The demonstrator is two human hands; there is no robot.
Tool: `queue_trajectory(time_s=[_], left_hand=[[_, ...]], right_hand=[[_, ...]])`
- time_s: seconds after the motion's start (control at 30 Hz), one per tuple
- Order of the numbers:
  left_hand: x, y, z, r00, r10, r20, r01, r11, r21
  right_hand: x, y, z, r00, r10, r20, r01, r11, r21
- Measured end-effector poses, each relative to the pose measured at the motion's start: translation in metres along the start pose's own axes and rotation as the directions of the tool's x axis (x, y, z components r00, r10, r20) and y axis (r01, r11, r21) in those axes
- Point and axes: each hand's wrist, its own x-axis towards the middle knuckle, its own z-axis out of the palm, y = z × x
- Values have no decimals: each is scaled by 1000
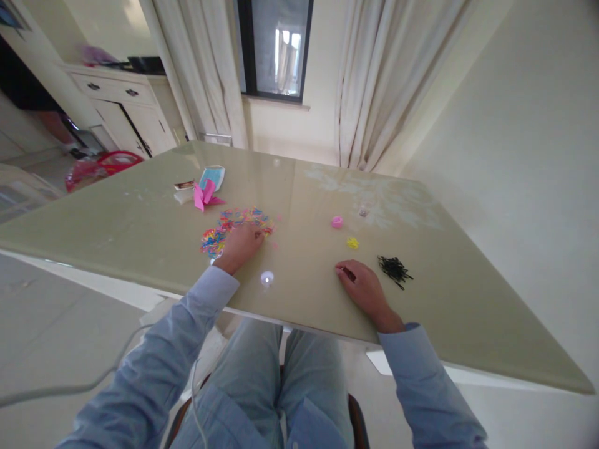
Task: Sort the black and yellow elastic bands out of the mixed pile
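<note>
My left hand (243, 243) rests over the near side of a spread of small multicoloured rubber bands (227, 220). Its thumb and fingers are pinched together, and anything between them is too small to make out. On the right, my right hand (364, 285) lies on the table with its fingers curled in; whatever they may hold is hidden. Just beyond that hand sits a little heap of yellow bands (352, 243), with a small pink clump (337, 222) farther back. To its right lies a pile of thin black pieces like hairpins (394, 269).
On the glossy table (299, 249), a pink folded-paper-like piece (206, 196) lies by a blue face mask (213, 176) at the back left. A small clear item (363, 212) is at the back right. A cable (107, 374) hangs at the left.
</note>
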Motion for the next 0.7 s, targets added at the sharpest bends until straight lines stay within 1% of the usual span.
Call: queue_trajectory(time_s=[0.17,0.3,0.37,0.43,0.47,0.53,0.57,0.63,0.7], left_hand=[[1,3,2,999,-2,44,2,1000,-1],[3,1,5,1000,8,3,-8,1000,8],[2,0,4,999,23,-39,-26,997,-70],[-1,1,0,997,12,-77,-29,974,-223],[-3,1,-3,996,-5,-88,-23,948,-316],[-11,5,-9,995,-53,-86,1,856,-517],[-17,7,-12,995,-72,-67,15,782,-623],[-28,13,-18,997,-80,-3,44,578,-815],[-40,20,-22,997,-47,68,80,354,-932]], right_hand=[[0,-1,-1,1000,9,1,-9,1000,3],[0,-1,-1,1000,6,-2,-6,1000,7],[0,-1,-1,1000,3,1,-3,1000,8],[0,0,-1,1000,4,0,-4,1000,5],[0,0,-1,1000,5,-2,-5,1000,3],[0,0,0,1000,4,-10,-4,1000,-2],[0,0,0,1000,3,-13,-3,1000,-2],[0,0,0,1000,-2,-13,2,1000,4],[-1,0,0,1000,-4,-14,4,1000,8]])
